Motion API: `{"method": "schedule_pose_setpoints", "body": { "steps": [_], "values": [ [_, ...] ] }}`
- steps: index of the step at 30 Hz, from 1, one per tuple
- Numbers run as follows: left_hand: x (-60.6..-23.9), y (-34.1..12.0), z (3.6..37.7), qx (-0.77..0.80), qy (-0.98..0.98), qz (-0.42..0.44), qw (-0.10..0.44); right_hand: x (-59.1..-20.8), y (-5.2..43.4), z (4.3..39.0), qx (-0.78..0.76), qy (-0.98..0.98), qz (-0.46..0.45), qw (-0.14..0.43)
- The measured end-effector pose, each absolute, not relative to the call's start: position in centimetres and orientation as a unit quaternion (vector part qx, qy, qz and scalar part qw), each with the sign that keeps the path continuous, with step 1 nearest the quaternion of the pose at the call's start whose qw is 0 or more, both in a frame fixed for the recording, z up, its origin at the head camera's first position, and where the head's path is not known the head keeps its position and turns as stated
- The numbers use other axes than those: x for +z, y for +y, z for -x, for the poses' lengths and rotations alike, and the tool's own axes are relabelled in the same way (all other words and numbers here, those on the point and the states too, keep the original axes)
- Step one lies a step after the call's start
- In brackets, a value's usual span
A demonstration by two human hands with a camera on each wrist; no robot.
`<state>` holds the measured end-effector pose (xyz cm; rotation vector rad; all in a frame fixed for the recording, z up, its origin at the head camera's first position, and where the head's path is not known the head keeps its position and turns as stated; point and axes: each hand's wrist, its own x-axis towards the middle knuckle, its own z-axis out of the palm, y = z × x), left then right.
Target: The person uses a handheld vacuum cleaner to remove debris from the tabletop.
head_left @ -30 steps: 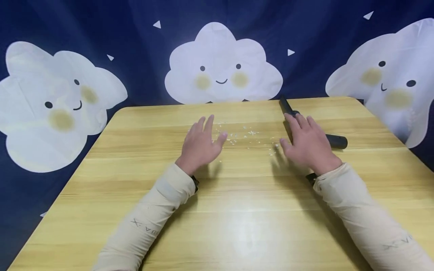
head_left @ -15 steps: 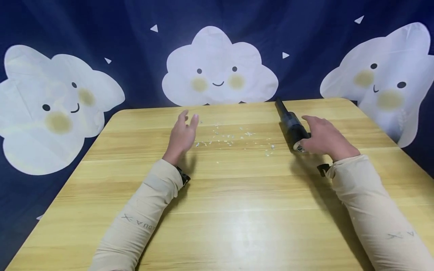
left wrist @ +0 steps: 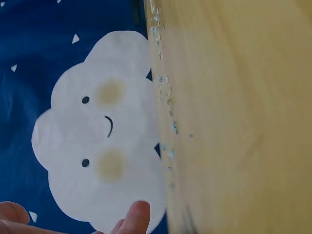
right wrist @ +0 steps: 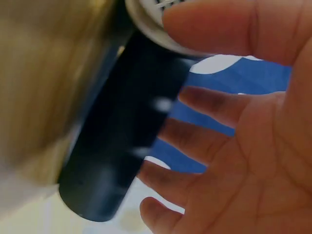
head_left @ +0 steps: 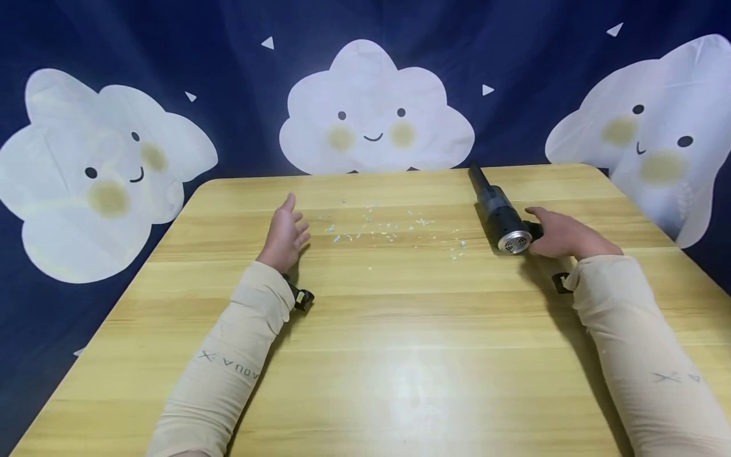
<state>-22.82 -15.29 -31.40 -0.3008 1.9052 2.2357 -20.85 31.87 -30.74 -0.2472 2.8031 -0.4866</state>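
A black handheld vacuum cleaner [head_left: 501, 216] lies on the wooden table at the back right, its narrow nozzle towards the far edge and its silver grille towards me. My right hand [head_left: 562, 236] is at its handle. In the right wrist view the fingers reach behind the dark handle [right wrist: 122, 126] and the thumb lies over the grille; the palm stands apart from the handle. To the left, my left hand [head_left: 283, 235] is held above the table with its fingers loose and nothing in them. Small pale paper scraps [head_left: 421, 221] are scattered between the hands.
The wooden table [head_left: 365, 330] has rounded far corners. Behind it hangs a dark blue curtain [head_left: 240, 76] printed with white smiling clouds. A few scraps lie close to the left hand and others near the vacuum.
My right hand has moved right, from above the vacuum to its handle; the vacuum has turned so its grille shows. My left hand has moved left and turned palm inward, uncovering more scraps.
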Motion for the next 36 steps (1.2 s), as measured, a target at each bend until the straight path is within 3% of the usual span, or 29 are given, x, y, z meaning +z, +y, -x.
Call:
{"method": "schedule_pose_setpoints", "body": {
  "steps": [9, 24, 33, 36],
  "values": [
    [-32.7, -16.7, 23.8, 0.836, 0.494, 0.189, 0.149, -32.3, 32.3, 21.8, -0.154, 0.971, 0.127, 0.129],
    [-35.1, -17.4, 23.9, 0.857, 0.435, 0.241, 0.134, -33.9, 32.8, 21.8, -0.155, 0.972, 0.144, 0.097],
    [-34.5, -17.2, 24.6, 0.846, 0.467, 0.216, 0.138, -32.7, 33.0, 22.1, -0.193, 0.973, 0.118, 0.037],
    [-34.4, -17.3, 24.8, 0.843, 0.474, 0.215, 0.135, -32.7, 32.4, 22.0, -0.218, 0.971, 0.093, -0.011]
  ]
}}
